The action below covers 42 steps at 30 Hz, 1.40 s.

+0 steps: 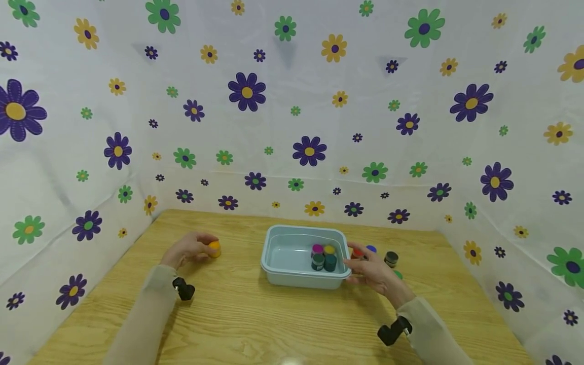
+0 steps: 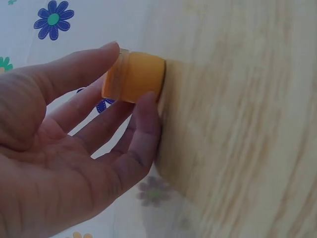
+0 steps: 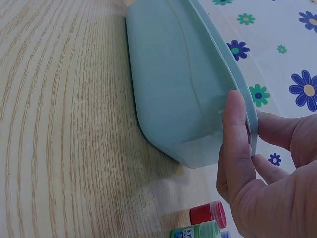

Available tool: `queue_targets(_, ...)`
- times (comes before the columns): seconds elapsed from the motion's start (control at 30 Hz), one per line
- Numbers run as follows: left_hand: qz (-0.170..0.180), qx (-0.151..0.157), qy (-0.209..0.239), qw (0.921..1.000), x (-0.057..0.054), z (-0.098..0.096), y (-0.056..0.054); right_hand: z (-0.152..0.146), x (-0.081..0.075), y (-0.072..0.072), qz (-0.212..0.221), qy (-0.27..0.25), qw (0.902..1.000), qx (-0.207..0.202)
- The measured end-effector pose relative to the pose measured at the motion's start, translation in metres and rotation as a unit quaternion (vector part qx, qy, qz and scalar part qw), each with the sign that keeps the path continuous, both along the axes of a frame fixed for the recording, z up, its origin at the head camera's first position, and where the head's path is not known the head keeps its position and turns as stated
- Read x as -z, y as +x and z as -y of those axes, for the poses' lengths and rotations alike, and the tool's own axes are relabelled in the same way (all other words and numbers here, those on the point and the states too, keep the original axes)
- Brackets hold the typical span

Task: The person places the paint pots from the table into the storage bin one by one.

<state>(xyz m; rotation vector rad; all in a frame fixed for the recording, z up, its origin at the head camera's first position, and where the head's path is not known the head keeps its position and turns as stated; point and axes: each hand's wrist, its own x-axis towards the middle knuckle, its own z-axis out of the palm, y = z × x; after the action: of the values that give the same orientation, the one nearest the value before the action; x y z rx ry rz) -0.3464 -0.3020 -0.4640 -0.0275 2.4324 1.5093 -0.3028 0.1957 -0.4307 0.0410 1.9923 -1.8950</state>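
**Fingers (image 2: 144, 121) of your left hand (image 1: 193, 248) clamped on orange jar (image 2: 143, 77); right hand (image 1: 371, 268) on tub (image 1: 298, 279) rim**

Left: your thumb sits at the cap end of the orange jar, fingers curled round the rest. Jar is left of the tub, well apart from it. Its base is at the table (image 1: 237, 319); can't tell if it touches.

Right: you pinch the tub's right end, rim between thumb and fingers. Tub sits upright on the table.

Inside the tub, at its right end, four jars: magenta jar (image 1: 317, 250) and yellow jar (image 1: 329, 250) at the back, grey-green jar (image 1: 318, 262) and teal jar (image 1: 330, 262) in front.

Right of the tub, near your hand: red jar (image 3: 208, 213), green jar (image 3: 196, 231), blue jar (image 1: 371, 249), black jar (image 1: 391, 259). Your hand partly hides the green one in the head view.

Behind the tub: white flowered sheet (image 1: 274, 132). Black mount (image 1: 184, 290) on your left wrist, another (image 1: 393, 330) on your right.
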Motion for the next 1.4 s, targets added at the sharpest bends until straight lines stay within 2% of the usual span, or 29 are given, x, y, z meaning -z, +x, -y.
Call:
queue_targets(0.2, 0.002, -0.006, -0.008, 0.9999, 0.005, -0.002, -0.002, 0.0, 0.001, 0.0, 0.006, 0.0, 1.0, 0.0)
queue_targets(0.4, 0.007, -0.007, -0.022, 0.9997, 0.001, -0.004, -0.002, 0.0, -0.001, -0.002, 0.005, 0.005, 1.0, 0.001)
queue_targets(0.47, 0.011, -0.016, -0.025, 0.9995, -0.002, -0.006, -0.002, -0.001, -0.002, -0.002, 0.003, 0.006, 1.0, -0.001)
queue_targets(0.67, 0.024, -0.041, 0.005, 0.9989, -0.009, -0.017, -0.006, -0.002, -0.003, -0.002, 0.006, 0.001, 1.0, 0.007)
queue_targets(0.87, 0.02, -0.027, 0.029, 0.999, -0.01, -0.024, -0.006, -0.002, 0.0, -0.002, 0.007, 0.0, 0.9999, 0.009)
queue_targets(1.03, -0.002, -0.018, 0.048, 0.9987, -0.011, -0.027, -0.01, -0.004, 0.0, -0.002, -0.004, -0.003, 1.0, -0.001)
queue_targets(1.13, -0.027, -0.01, 0.044, 0.9986, -0.011, -0.029, -0.011, -0.004, 0.0, -0.002, -0.007, -0.004, 1.0, 0.0)
queue_targets(1.23, -0.048, -0.012, 0.046, 0.9977, -0.011, -0.032, -0.012, -0.004, 0.0, -0.002, -0.006, -0.003, 1.0, -0.001)
queue_targets(1.4, -0.086, -0.024, 0.081, 0.9927, -0.009, -0.042, -0.015, -0.004, 0.001, -0.001, -0.008, 0.0, 1.0, -0.006)
